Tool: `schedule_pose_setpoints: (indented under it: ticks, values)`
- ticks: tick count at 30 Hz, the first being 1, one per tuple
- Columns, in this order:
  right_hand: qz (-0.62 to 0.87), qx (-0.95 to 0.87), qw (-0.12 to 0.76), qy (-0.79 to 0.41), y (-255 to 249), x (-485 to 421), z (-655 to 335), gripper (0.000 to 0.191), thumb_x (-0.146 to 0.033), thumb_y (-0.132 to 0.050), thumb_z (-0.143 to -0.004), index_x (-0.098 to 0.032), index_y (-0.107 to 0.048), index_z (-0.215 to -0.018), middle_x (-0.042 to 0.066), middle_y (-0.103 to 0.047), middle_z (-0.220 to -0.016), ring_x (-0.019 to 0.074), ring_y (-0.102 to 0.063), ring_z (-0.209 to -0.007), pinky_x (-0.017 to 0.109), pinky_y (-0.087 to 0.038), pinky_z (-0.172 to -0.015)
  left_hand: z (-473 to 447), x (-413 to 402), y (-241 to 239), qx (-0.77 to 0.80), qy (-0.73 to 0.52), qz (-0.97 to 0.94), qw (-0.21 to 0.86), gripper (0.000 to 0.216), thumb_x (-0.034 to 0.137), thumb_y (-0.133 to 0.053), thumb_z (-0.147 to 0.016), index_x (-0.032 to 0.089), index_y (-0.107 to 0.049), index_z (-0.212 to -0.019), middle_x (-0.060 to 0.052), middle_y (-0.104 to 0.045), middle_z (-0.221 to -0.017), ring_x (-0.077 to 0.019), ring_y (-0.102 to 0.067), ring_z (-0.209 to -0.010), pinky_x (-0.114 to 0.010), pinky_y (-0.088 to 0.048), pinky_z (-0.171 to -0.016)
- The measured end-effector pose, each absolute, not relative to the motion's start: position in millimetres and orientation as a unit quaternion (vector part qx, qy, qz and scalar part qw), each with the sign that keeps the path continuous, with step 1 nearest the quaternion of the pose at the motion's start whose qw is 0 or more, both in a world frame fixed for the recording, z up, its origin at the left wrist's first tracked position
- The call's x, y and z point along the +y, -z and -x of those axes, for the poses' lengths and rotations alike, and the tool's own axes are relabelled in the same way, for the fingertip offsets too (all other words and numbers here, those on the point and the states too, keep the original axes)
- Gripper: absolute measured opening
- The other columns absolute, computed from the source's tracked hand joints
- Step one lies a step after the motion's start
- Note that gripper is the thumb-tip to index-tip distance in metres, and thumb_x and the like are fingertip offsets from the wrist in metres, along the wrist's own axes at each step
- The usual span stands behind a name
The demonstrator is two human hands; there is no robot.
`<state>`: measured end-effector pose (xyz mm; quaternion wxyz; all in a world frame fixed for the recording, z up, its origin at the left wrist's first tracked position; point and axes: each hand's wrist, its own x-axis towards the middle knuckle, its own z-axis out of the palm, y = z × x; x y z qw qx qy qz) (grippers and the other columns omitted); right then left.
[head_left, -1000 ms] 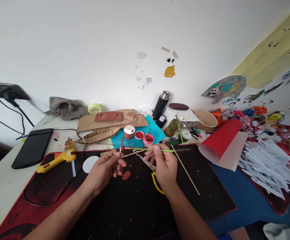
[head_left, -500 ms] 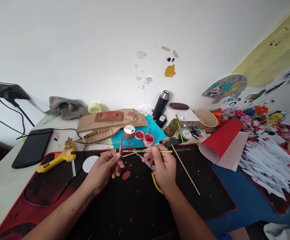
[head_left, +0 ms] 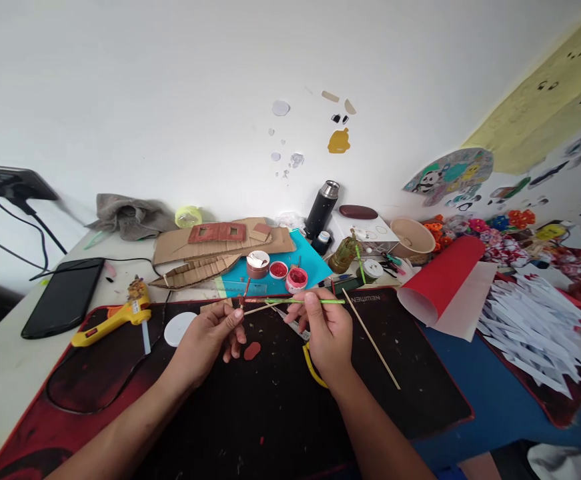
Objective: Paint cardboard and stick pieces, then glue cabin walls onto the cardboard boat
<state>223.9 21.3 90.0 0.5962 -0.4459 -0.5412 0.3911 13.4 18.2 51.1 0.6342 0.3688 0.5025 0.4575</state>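
Note:
My left hand [head_left: 215,330] is closed, pinching a small reddish-brown painted stick [head_left: 247,288] between thumb and fingertips. In my right hand [head_left: 324,330] a thin paintbrush [head_left: 331,301] with a green handle lies almost level, its bristle end pointing left at the stick. The tip appears to touch the stick, close to my left fingertips. Beyond the hands stand an open jar of red paint [head_left: 297,279], its red-smeared lid [head_left: 279,269] and a brown paint jar [head_left: 258,267] with a white lid on top. A reddish-brown cut piece [head_left: 252,351] lies between my hands.
A yellow glue gun [head_left: 113,323] and a black phone [head_left: 63,297] lie at the left. Behind are a cardboard boat shape [head_left: 197,272] and a painted cardboard panel [head_left: 217,232]. Yellow-handled scissors [head_left: 313,367], a thin wooden stick [head_left: 373,340] and red paper [head_left: 443,280] are to the right.
The small stick in my left hand has tilted to the right at its top. The brush stays in my right hand in nearly the same place. The view has shifted slightly.

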Motion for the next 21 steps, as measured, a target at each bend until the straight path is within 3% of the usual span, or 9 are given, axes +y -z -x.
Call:
schedule_pose_setpoints:
  ticks: [21]
  values:
    - [0.449, -0.555, 0.587, -0.382, -92.3, 20.5, -225.5, 0.046, -0.060, -0.062, -0.110, -0.021, -0.079, -0.095, 0.005, -0.078, -0.071, 0.0186, -0.076, -0.061, 0.024, -0.054, -0.049, -11.9, 16.7, -54.4, 0.539, -0.435, -0.443, 0.569, 0.062, 0.078, -0.087, -0.072, 0.023, -0.059, -0.076, 0.000, -0.070, -0.058, -0.0148, -0.060, -0.040, -0.022, -0.042, -0.036]
